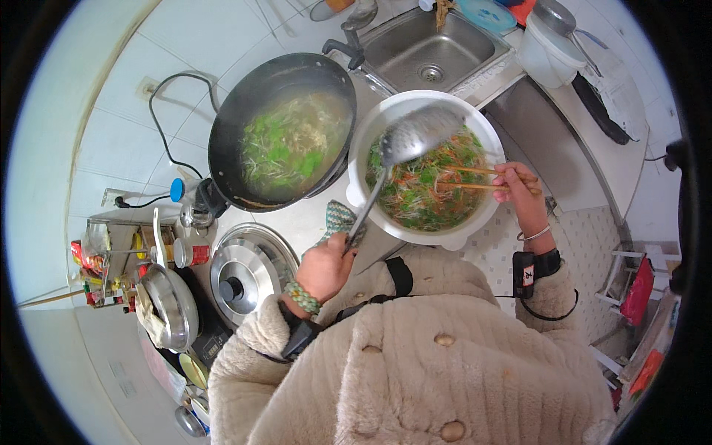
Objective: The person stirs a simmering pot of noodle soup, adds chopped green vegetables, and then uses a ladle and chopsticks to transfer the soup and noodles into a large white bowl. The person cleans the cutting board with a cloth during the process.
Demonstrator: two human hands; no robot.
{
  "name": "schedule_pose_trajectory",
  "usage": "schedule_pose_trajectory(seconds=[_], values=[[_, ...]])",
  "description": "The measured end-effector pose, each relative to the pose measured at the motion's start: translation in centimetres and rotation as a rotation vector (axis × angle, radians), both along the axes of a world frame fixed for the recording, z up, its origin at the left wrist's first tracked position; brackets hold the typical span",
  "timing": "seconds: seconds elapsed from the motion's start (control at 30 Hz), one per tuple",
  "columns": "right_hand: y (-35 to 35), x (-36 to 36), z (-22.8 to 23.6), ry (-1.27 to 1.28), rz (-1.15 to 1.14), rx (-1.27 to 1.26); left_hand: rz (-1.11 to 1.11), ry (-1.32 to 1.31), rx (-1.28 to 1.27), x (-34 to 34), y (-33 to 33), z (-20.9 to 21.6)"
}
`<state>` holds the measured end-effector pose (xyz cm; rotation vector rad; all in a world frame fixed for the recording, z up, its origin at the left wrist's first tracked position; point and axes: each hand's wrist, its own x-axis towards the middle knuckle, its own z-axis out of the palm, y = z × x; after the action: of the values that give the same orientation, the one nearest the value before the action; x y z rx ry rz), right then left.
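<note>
My left hand [326,268] is closed around the handle of a metal skimmer [420,136]. The skimmer's bowl hangs over a large white basin [357,163], and steam or glare blurs its surface. Chopped greens, pale sprouts and orange-red shreds [434,189] sit in the basin. My right hand [523,191] grips a pair of wooden chopsticks [475,187], their tips over the food from the right side. To the left of the basin stands a black wok [221,152] holding steaming broth with greens and sprouts [278,148].
A green patterned cloth [340,216] lies between wok and basin. Steel lids [248,278] and a lidded pan [170,308] stand at the left, near a rack of seasonings [111,259]. Behind the basin is a steel sink [437,52], with a white bucket [547,55] to its right.
</note>
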<state>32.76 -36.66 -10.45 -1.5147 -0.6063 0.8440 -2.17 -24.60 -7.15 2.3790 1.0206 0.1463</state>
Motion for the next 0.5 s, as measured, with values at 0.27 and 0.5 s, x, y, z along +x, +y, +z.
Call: schedule_pose_trajectory(seconds=[0.27, 0.5], values=[[0.8, -0.6, 0.5, -0.021, -0.123, 0.16, 0.058, -0.12, 0.005, -0.2, 0.0, 1.1], [4.4, -2.4, -3.4, -0.028, 0.222, -0.148, 0.377, -0.467, -0.723, -2.5, -0.3, 5.1]])
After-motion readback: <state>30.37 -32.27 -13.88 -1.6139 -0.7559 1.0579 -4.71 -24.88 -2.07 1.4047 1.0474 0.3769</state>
